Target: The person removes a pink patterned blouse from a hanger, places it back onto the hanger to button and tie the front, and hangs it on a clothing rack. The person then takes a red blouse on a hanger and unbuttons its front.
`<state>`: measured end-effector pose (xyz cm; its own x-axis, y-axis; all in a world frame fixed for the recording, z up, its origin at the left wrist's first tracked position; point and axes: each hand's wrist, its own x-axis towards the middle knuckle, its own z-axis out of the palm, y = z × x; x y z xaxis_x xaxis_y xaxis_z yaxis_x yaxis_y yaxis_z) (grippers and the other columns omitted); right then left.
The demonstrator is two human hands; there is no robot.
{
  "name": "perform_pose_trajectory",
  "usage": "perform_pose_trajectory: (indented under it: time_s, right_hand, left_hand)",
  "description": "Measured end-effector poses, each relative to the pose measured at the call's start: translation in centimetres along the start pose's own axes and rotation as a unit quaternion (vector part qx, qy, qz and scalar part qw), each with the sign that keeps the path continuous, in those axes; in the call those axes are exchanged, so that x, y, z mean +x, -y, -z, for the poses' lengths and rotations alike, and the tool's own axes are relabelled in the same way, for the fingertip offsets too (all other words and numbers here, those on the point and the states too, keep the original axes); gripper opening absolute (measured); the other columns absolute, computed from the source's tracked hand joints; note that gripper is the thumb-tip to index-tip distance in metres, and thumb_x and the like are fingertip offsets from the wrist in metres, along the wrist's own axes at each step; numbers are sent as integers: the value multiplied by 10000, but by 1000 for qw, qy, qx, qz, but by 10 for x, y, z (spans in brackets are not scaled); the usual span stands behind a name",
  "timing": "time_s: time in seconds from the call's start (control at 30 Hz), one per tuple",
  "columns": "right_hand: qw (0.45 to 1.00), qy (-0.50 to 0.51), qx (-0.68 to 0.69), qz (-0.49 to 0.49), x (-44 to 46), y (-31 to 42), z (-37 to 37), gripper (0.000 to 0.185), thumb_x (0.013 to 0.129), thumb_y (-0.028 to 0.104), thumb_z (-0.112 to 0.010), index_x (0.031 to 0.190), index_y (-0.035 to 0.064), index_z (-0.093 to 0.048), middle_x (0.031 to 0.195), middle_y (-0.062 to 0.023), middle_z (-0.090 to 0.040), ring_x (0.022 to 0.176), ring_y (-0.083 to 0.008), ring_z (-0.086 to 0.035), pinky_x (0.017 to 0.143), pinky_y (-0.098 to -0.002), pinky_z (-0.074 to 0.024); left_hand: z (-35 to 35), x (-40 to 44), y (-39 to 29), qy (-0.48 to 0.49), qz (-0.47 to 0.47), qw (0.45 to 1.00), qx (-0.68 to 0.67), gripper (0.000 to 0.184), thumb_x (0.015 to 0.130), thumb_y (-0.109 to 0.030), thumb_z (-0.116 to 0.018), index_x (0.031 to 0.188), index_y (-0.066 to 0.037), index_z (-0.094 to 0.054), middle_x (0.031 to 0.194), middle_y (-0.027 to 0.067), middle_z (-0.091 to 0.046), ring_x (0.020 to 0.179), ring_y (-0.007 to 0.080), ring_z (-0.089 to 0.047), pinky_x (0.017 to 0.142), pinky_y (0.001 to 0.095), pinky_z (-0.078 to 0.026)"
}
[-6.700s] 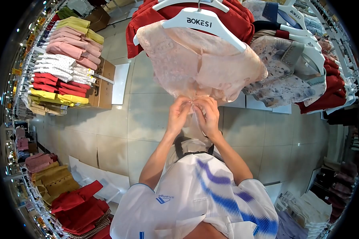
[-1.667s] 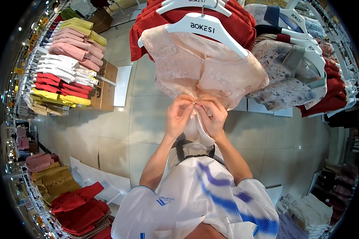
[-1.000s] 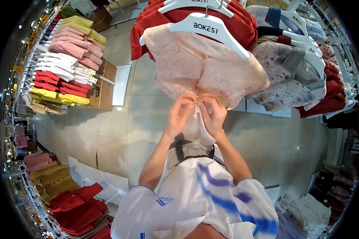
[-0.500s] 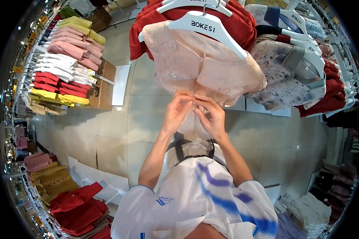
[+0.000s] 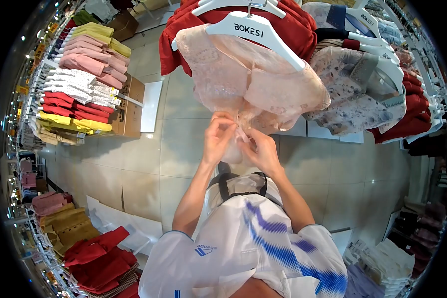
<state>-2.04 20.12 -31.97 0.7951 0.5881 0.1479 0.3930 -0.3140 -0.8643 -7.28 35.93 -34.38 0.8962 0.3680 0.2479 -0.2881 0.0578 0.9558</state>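
A pale pink patterned blouse (image 5: 283,92) hangs on a white BOKESI hanger (image 5: 253,31) at top centre. My left hand (image 5: 218,138) pinches the blouse's front edge below the chest between thumb and fingers. Slightly lower and to the right, my right hand (image 5: 261,150) is closed on the same front edge, fingertips on the cloth. A narrow fold of the fabric runs between the two hands. Any button under my fingertips is too small to make out.
Red garments (image 5: 171,42) hang behind the blouse. A floral blouse (image 5: 340,89) hangs at the right. On the left, a rack holds pink shirts (image 5: 84,62) near a cardboard box (image 5: 130,107). Red clothes (image 5: 102,258) lie at lower left, white folded clothes (image 5: 387,260) at lower right.
My right hand has moved down and away from my left hand, which stays near its earlier spot. The hanger has shifted slightly left, and the front edge shows between my hands.
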Motion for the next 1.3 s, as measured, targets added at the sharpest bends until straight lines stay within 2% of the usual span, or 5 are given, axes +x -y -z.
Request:
perform_pose_trajectory:
  time_s: [0.2, 0.43, 0.97, 1.07, 1.3]
  right_hand:
    - [991, -109, -73, 19, -3, -33, -6, 132, 813, 113, -677, 941, 84, -663, 779, -96, -664, 635, -307, -635, 581, -384, -485]
    - [962, -113, -220, 116, -12, -78, -19, 95, 769, 103, -685, 849, 85, -638, 719, -85, -610, 601, -293, -618, 571, -394, -495]
    - [908, 99, -406, 38, -43, -188, -71, 81, 822, 163, -596, 792, 114, -653, 751, -88, -678, 652, -284, -683, 572, -413, -531]
    - [896, 139, -420, 38, -44, -197, -77, 113, 838, 139, -562, 848, 120, -672, 768, -97, -686, 669, -280, -690, 602, -408, -535]
    - [847, 234, -477, 12, -39, -201, -90, 287, 872, 145, -561, 1107, 222, -707, 856, -33, -714, 772, -222, -712, 684, -385, -537]
  left_hand:
    - [12, -3, 24, 39, -22, 997, 63, 223, 855, 32, -649, 1052, -16, -556, 1188, 84, -450, 914, 158, -526, 804, 288, -455]
    - [15, -27, 70, 23, -40, 918, 394, 145, 841, 50, -616, 937, 21, -512, 1122, 139, -463, 793, 263, -576, 690, 366, -492]
    - [53, -61, 200, 130, 67, 756, 638, 344, 796, -248, -749, 990, -22, -577, 1054, 159, -544, 931, 308, -575, 830, 430, -451]
    - [61, -39, 200, 133, 265, 853, 429, 475, 747, -379, -780, 989, 0, -627, 1118, 170, -560, 1037, 348, -550, 910, 474, -414]
    - [18, 1, 145, 49, 216, 955, 196, 651, 703, -373, -846, 1102, 56, -562, 1034, 179, -621, 874, 205, -614, 735, 354, -507]
